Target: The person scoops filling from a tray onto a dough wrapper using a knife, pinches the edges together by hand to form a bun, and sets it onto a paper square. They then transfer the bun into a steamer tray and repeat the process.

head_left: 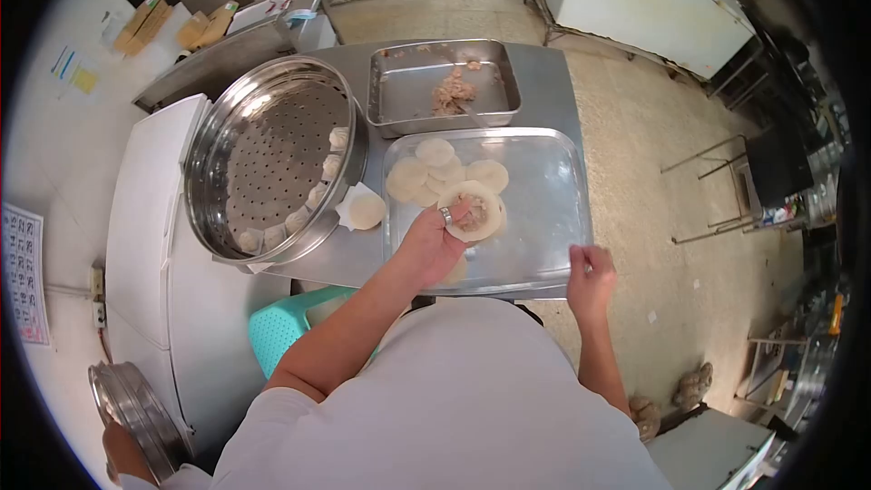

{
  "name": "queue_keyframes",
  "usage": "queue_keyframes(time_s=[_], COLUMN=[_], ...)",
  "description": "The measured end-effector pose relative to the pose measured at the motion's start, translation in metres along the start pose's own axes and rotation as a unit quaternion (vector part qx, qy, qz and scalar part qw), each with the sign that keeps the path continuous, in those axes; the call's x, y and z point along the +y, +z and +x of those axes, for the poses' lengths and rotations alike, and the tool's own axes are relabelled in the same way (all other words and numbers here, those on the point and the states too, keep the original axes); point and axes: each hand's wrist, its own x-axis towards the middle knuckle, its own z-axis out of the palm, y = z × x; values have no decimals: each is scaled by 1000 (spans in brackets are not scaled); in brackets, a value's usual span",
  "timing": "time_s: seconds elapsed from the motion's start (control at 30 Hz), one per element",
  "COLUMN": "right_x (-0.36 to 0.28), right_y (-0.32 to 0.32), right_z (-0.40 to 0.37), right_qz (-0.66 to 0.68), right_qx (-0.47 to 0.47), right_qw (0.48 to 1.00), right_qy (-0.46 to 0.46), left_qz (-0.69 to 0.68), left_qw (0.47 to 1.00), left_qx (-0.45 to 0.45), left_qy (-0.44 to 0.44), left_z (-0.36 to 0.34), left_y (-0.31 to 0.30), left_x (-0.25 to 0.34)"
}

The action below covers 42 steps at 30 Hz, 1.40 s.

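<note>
My left hand [429, 247], with a ring on it, holds a round dough wrapper [491, 225] over the flat metal tray [543, 209]. Meat filling [475, 214] lies in the wrapper's middle, and my left thumb rests on it. Several flat wrappers [408, 180] overlap on the tray just beyond that hand. By the tray's right front corner is my right hand [592, 283], its fingers curled closed; whether anything is inside them is hidden. Behind the tray stands a deep metal pan [386, 91] with a heap of meat filling [453, 93] and a utensil handle sticking out.
Left of the tray is a big perforated steamer [277, 159] with several dumplings [331, 166] along its right side. A single wrapper [366, 210] lies on white paper between them. A turquoise plastic basket [288, 334] sits below. At lower left another person's hand [125, 454] touches stacked steamers [136, 408].
</note>
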Motion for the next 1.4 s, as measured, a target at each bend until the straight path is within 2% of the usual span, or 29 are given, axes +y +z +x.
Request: queue_keyframes(time_s=[0.07,0.13,0.23,0.3,0.53,0.7,0.83,1.03,1.1,1.23,1.33,1.4], right_x=[-50,-81,-113,-113,-118,-123,-112,-113,-110,-108,-101,-105], right_y=[-5,-2,9,19,32,30,35,30,28,20,23,23], right_z=[15,28,34,31,25,19,17,17,16,16,16,18], right_qz=[187,389,491,461,373,318,312,339,293,263,301,359], right_qx=[-89,-195,-250,-254,-295,-287,-266,-247,-252,-255,-248,-242], right_qw=[967,863,787,806,845,886,902,895,911,921,912,887], right_qy=[148,257,278,272,244,176,137,151,142,131,128,158], left_qz=[18,33,63,104,119,151,138,248,270,233,199,175], left_qw=[1000,999,997,994,992,985,988,966,961,970,978,984], left_qx=[-16,-32,-35,-14,14,37,49,59,54,46,35,21], left_qy=[2,-2,-2,15,42,73,53,35,34,58,55,39], left_z=[1,0,-7,-9,-24,-26,-28,-25,-25,-24,-23,-23], left_y=[1,6,13,8,0,-2,5,3,5,8,8,4], left_x=[-6,-10,-12,-17,-20,-20,-15,-19,-22,-27,-28,-27])
